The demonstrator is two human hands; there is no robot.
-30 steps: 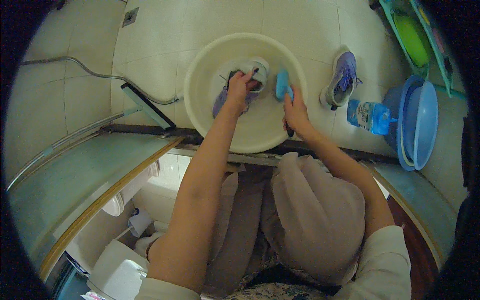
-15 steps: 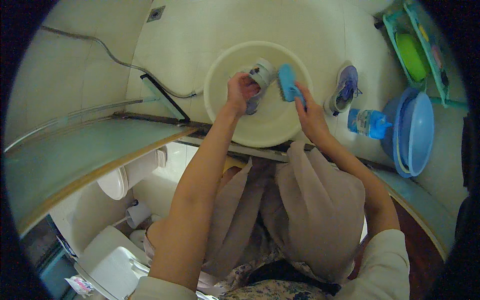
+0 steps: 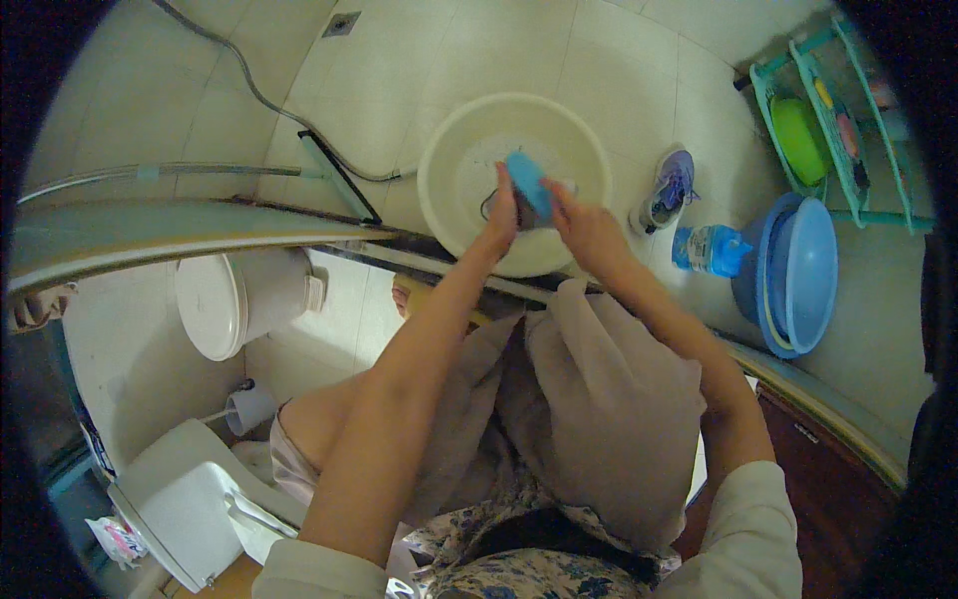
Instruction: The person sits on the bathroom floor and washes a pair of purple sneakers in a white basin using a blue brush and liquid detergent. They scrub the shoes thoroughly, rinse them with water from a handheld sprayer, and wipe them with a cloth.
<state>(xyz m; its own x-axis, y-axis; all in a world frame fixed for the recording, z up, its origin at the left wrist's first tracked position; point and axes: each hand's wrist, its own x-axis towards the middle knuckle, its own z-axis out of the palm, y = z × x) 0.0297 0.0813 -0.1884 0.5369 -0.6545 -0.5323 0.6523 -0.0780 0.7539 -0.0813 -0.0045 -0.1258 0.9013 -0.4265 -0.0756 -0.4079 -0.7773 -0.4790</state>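
- The step in hand looks like scrubbing: a blue brush (image 3: 528, 178) is at a shoe (image 3: 529, 218) inside the cream basin (image 3: 441, 232).
- The right hand (image 3: 589, 235) has its fingers closed round the brush's near end; the brush head is blurred, which suggests a stroke under way.
- The left hand (image 3: 505, 210) is over the basin, just beside the brush, and seems to steady the shoe. Its fingers are partly hidden, so I cannot tell how tightly they hold.
- Most of the shoe lies hidden beneath the hands and brush; which face is being brushed cannot be made out.
- A purple shoe (image 3: 669, 187) rests on the floor (image 3: 634, 75) to the right of the basin, near a blue bottle (image 3: 711, 250).
- The next move probably calls for keeping the shoe firm against the brush's push, then turning it to present another side.
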